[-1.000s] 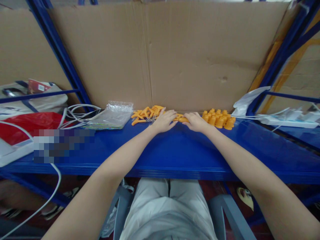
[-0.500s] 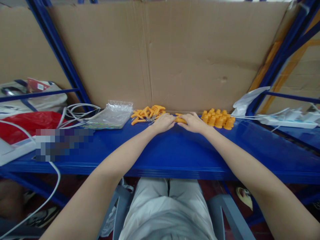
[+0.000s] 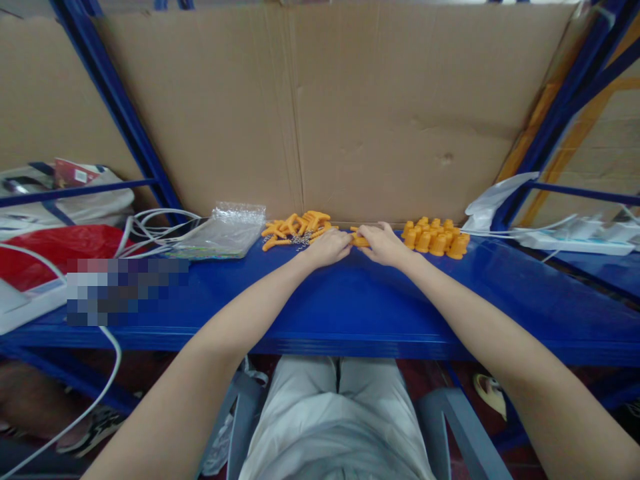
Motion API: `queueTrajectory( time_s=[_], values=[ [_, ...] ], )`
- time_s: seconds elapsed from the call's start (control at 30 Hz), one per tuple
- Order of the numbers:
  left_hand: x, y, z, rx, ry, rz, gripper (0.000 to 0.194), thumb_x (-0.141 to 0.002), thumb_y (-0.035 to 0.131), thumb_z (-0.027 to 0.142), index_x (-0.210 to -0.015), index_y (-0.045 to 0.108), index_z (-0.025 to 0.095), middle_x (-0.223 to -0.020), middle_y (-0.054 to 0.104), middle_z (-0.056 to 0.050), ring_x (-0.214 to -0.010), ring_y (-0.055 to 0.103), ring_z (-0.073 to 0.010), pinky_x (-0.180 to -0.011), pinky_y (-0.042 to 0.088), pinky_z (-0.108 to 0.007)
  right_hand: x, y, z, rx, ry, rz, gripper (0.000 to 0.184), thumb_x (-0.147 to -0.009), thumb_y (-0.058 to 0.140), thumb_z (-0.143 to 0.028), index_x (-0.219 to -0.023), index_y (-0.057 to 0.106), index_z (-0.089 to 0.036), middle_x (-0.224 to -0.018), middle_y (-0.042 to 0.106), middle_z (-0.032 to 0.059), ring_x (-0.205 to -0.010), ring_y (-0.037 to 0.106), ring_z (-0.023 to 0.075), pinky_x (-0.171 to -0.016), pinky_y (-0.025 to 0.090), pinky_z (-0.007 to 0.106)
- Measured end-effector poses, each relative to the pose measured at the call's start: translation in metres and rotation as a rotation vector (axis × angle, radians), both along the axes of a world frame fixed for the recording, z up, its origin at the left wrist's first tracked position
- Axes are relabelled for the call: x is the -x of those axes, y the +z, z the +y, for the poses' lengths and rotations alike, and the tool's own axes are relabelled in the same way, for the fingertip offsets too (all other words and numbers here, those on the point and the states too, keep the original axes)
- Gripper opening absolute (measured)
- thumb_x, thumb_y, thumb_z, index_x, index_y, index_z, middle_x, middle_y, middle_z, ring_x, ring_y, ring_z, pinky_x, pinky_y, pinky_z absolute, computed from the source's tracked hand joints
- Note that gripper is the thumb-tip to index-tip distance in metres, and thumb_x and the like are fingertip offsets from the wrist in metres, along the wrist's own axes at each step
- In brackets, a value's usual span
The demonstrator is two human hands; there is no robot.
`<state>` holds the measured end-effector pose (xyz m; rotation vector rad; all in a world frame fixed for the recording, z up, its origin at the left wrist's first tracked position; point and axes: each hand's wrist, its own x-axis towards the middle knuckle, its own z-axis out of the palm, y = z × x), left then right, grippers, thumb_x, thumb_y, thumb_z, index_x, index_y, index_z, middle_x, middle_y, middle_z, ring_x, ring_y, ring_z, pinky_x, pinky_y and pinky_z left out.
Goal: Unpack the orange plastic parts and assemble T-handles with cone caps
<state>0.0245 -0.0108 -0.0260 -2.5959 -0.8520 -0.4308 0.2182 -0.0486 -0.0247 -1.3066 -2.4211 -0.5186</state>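
My left hand [image 3: 330,247] is closed at the back of the blue table, beside a pile of orange handle-like parts [image 3: 295,227] with small metal chains. What its fingers hold, if anything, is hidden by the hand. Just to its right, my right hand [image 3: 383,244] is closed on an orange plastic part [image 3: 359,239] that sits between the two hands. The part's exact shape is mostly covered by the fingers. Right of this hand, orange cup-shaped pieces [image 3: 436,239] stand upright in a tight group.
Clear plastic bags [image 3: 220,230] lie left of the pile, near white cables [image 3: 157,220] and a red bag [image 3: 65,250]. A cardboard sheet [image 3: 375,120] rises behind the blue table [image 3: 350,307]. At right is a white power strip [image 3: 575,241].
My right hand's fingers have shifted slightly on the orange part, showing more of it. My left hand has hardly moved. The piles stay as they were.
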Motion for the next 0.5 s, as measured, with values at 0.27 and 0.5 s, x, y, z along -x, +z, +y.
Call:
queueTrajectory(
  time_s=[0.27, 0.5],
  values=[
    [0.0004, -0.0007, 0.0004, -0.024, -0.022, 0.049, 0.026, -0.097, 0.044, 0.021, -0.101, 0.068, 0.011, -0.1, 0.074, -0.015, -0.093, 0.069, -0.025, -0.092, 0.049, -0.039, 0.0041, 0.0003, -0.0005, 0.086, -0.046, -0.015, 0.032, -0.101, 0.041, -0.026, -0.122, 0.063, -0.017, -0.128, 0.07, 0.0166, -0.121, 0.062, 0.031, -0.104, 0.031, 0.05],
    [-0.0028, 0.0008, -0.0016, 0.008, -0.005, 0.035, 0.026, -0.095, 0.045, 0.02, -0.1, 0.069, 0.01, -0.098, 0.074, -0.017, -0.093, 0.069, -0.0268, -0.09, 0.049, -0.04, 0.0049, 0.0024, -0.0016, 0.022, -0.061, -0.079, 0.025, -0.098, 0.047, -0.024, -0.117, 0.061, -0.015, -0.115, 0.071, 0.019, -0.115, 0.061, 0.0322, -0.102, 0.032, 0.049]
  ],
)
